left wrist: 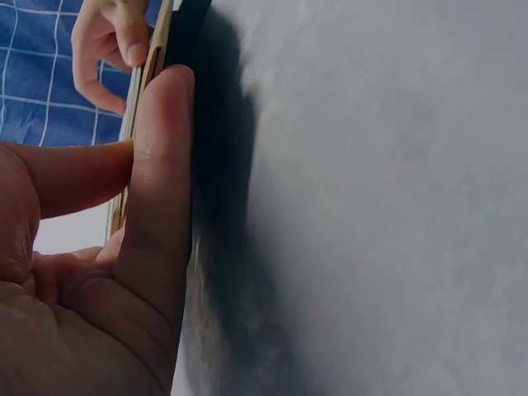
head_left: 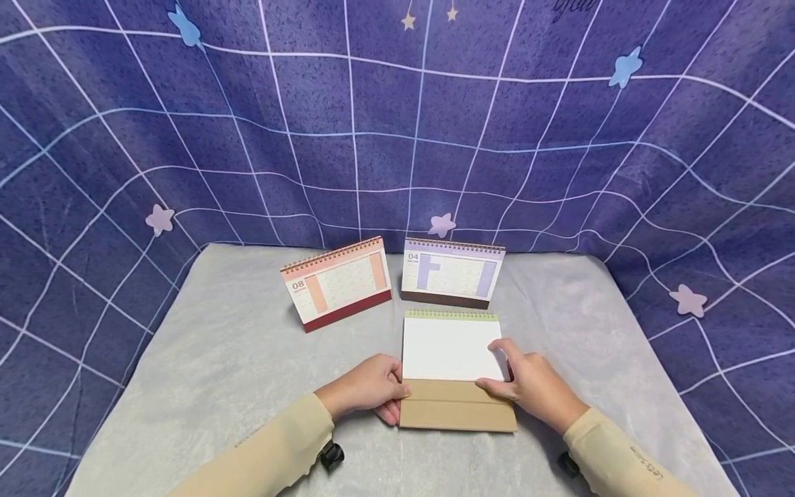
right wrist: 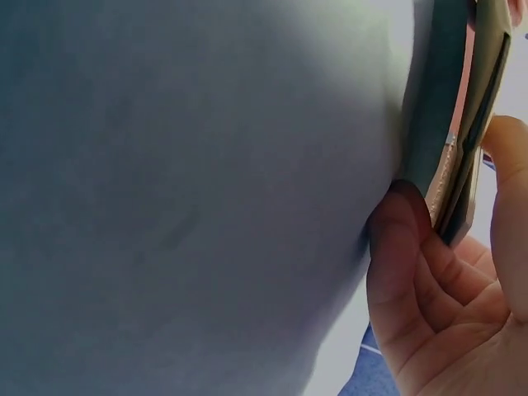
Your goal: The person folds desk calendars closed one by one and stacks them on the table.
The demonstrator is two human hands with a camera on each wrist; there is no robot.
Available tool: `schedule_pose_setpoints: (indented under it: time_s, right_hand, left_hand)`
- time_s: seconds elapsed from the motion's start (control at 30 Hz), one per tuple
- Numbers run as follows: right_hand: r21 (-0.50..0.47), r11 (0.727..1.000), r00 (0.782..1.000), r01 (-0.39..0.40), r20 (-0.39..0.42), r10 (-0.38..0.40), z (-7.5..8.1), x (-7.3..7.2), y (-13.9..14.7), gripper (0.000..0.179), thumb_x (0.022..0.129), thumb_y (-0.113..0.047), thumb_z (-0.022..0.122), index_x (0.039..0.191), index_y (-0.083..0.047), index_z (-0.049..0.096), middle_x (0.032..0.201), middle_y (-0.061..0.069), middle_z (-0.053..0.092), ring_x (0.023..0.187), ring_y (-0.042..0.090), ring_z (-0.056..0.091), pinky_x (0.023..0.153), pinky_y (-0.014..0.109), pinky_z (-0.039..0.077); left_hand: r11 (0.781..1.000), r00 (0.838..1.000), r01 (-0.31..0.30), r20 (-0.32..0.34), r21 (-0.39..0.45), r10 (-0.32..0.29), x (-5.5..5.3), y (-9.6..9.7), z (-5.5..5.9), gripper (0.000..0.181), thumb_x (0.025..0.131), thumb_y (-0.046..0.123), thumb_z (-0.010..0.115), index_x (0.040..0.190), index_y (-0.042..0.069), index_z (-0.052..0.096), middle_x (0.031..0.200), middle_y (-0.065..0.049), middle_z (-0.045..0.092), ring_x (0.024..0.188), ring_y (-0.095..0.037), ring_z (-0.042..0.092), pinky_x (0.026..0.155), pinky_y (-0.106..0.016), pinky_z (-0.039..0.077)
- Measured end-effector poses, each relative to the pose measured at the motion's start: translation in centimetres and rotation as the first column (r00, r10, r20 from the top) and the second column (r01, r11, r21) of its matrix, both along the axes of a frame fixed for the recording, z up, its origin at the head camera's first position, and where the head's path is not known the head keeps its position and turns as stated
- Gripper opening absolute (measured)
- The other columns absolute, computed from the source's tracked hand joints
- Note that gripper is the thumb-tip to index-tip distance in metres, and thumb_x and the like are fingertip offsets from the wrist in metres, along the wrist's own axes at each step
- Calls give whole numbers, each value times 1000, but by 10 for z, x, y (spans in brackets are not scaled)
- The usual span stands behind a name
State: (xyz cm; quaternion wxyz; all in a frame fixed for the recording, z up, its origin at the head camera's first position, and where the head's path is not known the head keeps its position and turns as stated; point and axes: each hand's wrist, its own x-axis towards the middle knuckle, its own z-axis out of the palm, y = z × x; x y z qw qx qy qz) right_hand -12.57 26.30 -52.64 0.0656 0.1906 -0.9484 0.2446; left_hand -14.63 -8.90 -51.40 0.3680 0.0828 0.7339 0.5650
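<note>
A desk calendar (head_left: 450, 348) with a green top strip and spiral binding lies opened out, a blank white page above its brown cardboard base (head_left: 457, 407). My left hand (head_left: 375, 386) pinches the base's left edge, thumb on top. In the left wrist view, the left hand's index finger (left wrist: 157, 165) lies along the underside. At the right edge, my right hand (head_left: 531, 383) grips the calendar, its thumb on the cardboard and index finger on the page. The right wrist view shows other fingers (right wrist: 404, 264) beneath the boards, which are slightly parted and raised off the table.
Behind it stand two tented desk calendars: an orange one (head_left: 341, 283) marked 08 on a red base, and a purple one (head_left: 453, 275) marked 04 on a dark base. A grey cloth covers the table (head_left: 248, 331). A blue grid-patterned curtain (head_left: 385, 159) hangs around the back and sides.
</note>
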Motion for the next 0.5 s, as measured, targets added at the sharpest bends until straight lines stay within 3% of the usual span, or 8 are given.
schedule_pose_setpoints:
  time_s: [0.5]
  right_hand:
    - [21,999,999,-37,19,37,-2,-2,-2,60,93,-41,102,135,-11,69,63,-16,47,59,-3,42,58,22,42]
  left_hand:
    - [999,999,20,48,-29,-18,-5,-5,-4,13,112,2,71,100,2,66,70,-8,73,58,-12,75,59,-29,69]
